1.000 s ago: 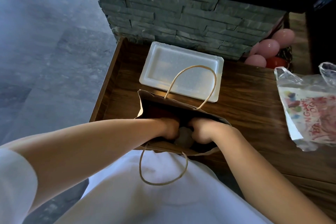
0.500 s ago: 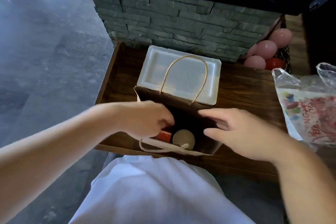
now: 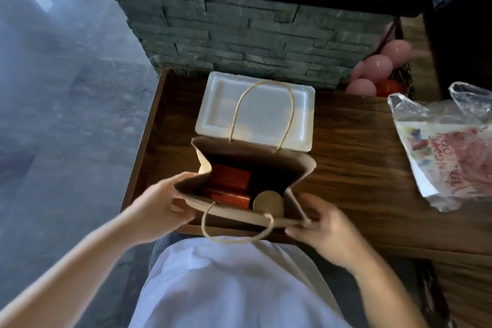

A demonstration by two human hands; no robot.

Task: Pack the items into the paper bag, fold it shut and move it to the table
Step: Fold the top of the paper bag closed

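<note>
A brown paper bag (image 3: 290,165) with twine handles stands open at the near edge of a wooden surface (image 3: 354,157). Inside lie two red boxes (image 3: 229,186) on the left and a round beige lid (image 3: 267,204) on the right. My left hand (image 3: 159,204) pinches the near-left corner of the bag's rim. At the near-right corner of the rim, my right hand (image 3: 324,229) grips the paper. One handle (image 3: 262,112) stands up at the far side, the other (image 3: 237,229) hangs over the near side.
A white foam tray (image 3: 255,112) lies right behind the bag. A printed clear plastic bag (image 3: 447,146) sits at the right. Pink and red balls (image 3: 378,72) rest at the back right by a grey stone wall (image 3: 239,37). Floor lies to the left.
Both hands came out of the bag's inside and took hold of the near rim at its two corners. The red boxes and round lid now show inside.
</note>
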